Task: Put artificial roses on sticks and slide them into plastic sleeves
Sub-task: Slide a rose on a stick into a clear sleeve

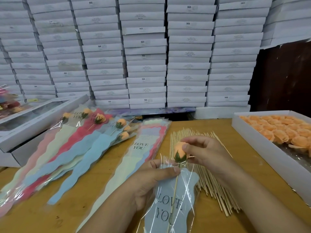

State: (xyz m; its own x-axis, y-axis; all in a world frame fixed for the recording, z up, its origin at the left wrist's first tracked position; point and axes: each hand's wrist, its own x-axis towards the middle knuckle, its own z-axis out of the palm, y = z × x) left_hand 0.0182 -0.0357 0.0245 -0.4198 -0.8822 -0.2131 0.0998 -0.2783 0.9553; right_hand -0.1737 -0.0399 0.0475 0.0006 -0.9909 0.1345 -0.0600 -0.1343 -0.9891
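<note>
item: peach rose [180,153] on stick [175,190], near worktop's front edge. right hand [207,153] fingers pinch the rose base, steering it down. left hand [151,180] fingers grip the blue sleeve [175,195] mouth, holding it open. stick inside; bloom still outside.

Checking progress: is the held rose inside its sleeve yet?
Partly: the stick lies inside the sleeve, the rose still above its mouth.

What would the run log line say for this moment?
step: sleeving | left hand: holds blue plastic sleeve | right hand: pinches orange artificial rose on wooden stick, stick inside sleeve
</note>
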